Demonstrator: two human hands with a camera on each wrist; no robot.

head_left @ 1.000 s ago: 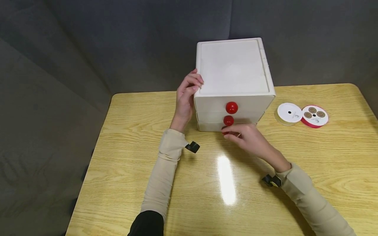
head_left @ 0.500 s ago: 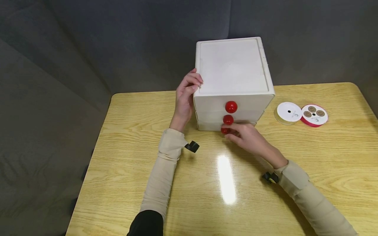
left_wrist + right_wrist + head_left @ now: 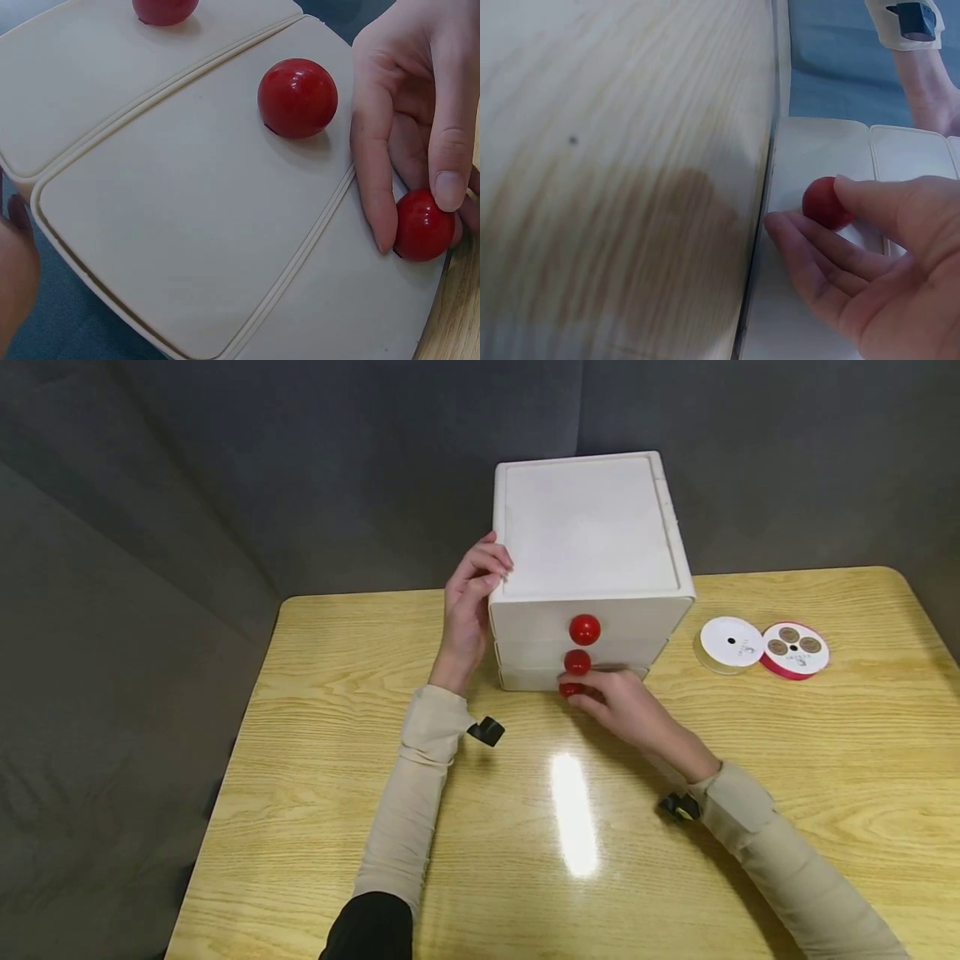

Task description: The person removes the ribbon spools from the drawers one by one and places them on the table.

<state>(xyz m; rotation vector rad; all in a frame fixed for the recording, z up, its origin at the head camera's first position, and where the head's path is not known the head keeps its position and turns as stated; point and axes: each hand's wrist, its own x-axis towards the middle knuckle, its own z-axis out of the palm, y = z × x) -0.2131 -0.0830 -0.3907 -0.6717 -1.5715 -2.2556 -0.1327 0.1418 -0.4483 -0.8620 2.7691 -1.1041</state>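
Observation:
A white drawer cabinet (image 3: pixel 588 527) stands at the table's back with three drawers stacked in its front, each with a round red knob. The top knob (image 3: pixel 585 629) and the middle knob (image 3: pixel 298 98) are untouched. My right hand (image 3: pixel 626 706) pinches the bottom knob (image 3: pixel 424 225) between thumb and fingers, low down near the table. All the drawer fronts look flush with the cabinet. At the cabinet's left side, my left hand (image 3: pixel 471 602) holds the upper front corner, its fingers bent over the top edge; only part of it shows in the left wrist view.
Right of the cabinet lie two ribbon spools, one with pale yellow ribbon (image 3: pixel 729 643) and one with red ribbon (image 3: pixel 795 650), side by side on the wooden table (image 3: pixel 337 710). A dark curtain (image 3: pixel 375 468) hangs close behind the cabinet.
My right fingers have shifted slightly on the bottom knob, and more of its red surface shows than a second ago. The left hand keeps its place on the cabinet.

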